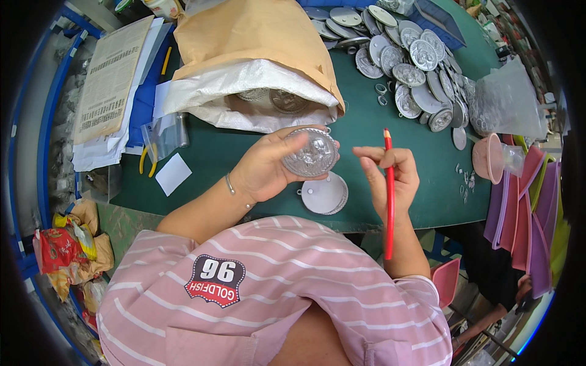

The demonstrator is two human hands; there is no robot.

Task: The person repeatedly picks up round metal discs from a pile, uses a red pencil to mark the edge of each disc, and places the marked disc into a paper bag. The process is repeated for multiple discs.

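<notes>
My left hand [261, 169] grips a round silver medal [315, 156] by its edge, thumb across its relief face, which is turned up. A small loop shows on the medal's rim. In my right hand [400, 177] a long red pencil [389, 222] stands between the fingers, its tip pointing away from me, apart from the medal. Just below the held medal, smooth grey discs [323, 196] with a small loop lie on the green table [213, 201]. Beyond my left hand, a brown paper sack [256, 36] with a white woven lining opens toward me, medals [288, 102] inside it.
A large heap of medals [421, 58] covers the far right, beside loose rings [381, 94] and a blue bin [438, 24]. Papers [116, 79] and yellow-handled pliers [148, 161] lie left. A pink cup [488, 158] and clear bag [510, 100] stand right. Another person's arm [488, 320] shows lower right.
</notes>
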